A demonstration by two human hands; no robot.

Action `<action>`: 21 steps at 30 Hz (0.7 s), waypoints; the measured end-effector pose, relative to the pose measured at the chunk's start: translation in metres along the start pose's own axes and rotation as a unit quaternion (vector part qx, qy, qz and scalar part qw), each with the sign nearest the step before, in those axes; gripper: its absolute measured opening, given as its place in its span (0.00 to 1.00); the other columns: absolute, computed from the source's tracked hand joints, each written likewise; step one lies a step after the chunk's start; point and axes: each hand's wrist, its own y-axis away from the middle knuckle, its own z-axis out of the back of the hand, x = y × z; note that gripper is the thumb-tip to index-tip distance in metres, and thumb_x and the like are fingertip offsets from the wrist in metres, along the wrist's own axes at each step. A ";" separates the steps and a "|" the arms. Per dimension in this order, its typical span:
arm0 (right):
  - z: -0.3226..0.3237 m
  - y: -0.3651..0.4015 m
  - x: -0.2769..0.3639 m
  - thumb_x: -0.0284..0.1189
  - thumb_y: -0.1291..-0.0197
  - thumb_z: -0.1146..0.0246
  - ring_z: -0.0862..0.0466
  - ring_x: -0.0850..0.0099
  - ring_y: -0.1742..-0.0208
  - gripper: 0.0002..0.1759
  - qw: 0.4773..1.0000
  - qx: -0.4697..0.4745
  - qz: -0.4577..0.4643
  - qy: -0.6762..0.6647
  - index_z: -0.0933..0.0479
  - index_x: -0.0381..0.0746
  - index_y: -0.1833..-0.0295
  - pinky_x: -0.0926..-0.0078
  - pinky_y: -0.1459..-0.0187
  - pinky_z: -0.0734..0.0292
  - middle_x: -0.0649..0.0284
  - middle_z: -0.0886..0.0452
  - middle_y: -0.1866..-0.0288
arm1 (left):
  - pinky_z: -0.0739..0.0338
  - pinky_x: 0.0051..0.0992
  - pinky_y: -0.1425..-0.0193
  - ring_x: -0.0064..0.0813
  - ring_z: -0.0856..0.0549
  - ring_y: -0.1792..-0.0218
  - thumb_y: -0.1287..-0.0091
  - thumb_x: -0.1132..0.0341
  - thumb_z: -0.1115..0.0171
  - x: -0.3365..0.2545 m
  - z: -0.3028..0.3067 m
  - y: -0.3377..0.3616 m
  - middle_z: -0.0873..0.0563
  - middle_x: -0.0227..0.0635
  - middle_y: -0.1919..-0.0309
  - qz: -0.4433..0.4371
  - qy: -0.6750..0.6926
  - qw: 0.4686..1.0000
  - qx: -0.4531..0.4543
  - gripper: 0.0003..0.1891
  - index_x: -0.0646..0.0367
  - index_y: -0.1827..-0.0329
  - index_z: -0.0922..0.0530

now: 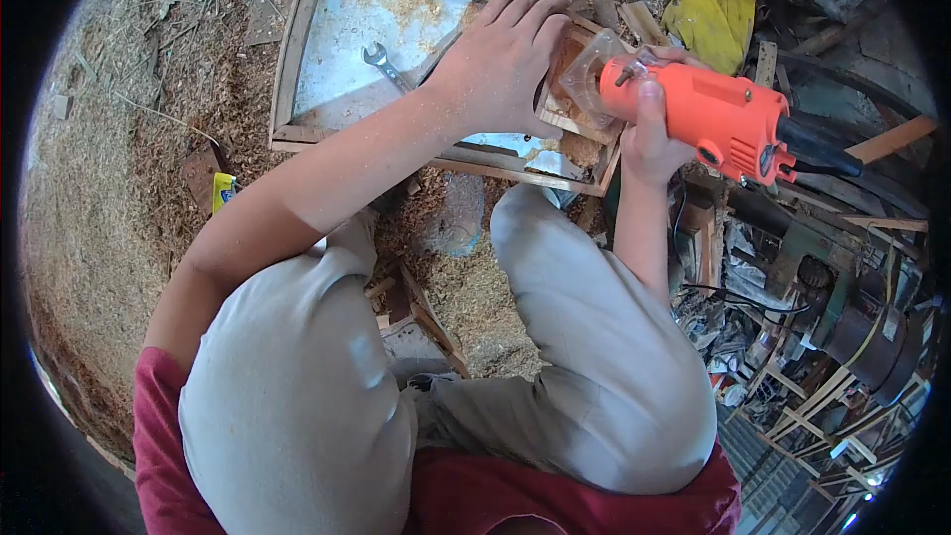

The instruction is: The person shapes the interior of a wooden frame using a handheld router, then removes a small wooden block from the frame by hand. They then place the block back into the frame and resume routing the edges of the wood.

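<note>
My right hand (651, 129) is wrapped round the body of an orange trim router (708, 109), tilted on its side with its cord to the right. The router's clear base plate (591, 79) meets a piece of wood (575, 124) at the right end of a wooden-framed board (287, 50). My left hand (510, 54) holds this piece from the left, fingers over the far side and thumb on the near side. The router's bit is hidden. On the board's white surface, left of my left hand, lies a wrench (381, 61).
Sawdust and shavings (119, 208) cover the ground. A yellow cloth (708, 20) lies beyond the router. To the right are a machine with a motor (817, 272), wood offcuts and loose cables. My bent knees (540, 228) are close to the board's near edge.
</note>
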 end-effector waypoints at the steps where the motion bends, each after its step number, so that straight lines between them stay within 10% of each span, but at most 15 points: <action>1: 0.000 0.001 -0.002 0.20 0.40 0.28 0.16 0.68 0.48 0.30 1.000 0.006 0.009 0.010 0.32 0.34 0.34 0.65 0.41 0.18 0.54 0.19 0.43 | 0.49 0.50 0.09 0.47 0.33 0.19 0.54 0.26 0.23 0.000 -0.001 0.000 0.27 0.50 0.25 0.001 0.000 1.000 0.000 0.62 0.72 0.29 0.30; 21: 0.002 -0.006 -0.003 0.23 0.42 0.31 0.16 0.62 0.47 0.29 0.999 -0.042 -0.022 -0.013 0.33 0.34 0.36 0.60 0.40 0.18 0.50 0.19 0.45 | 0.48 0.51 0.09 0.49 0.34 0.18 0.54 0.31 0.20 0.000 0.002 0.001 0.27 0.52 0.26 -0.003 0.010 1.000 0.007 0.59 0.70 0.29 0.30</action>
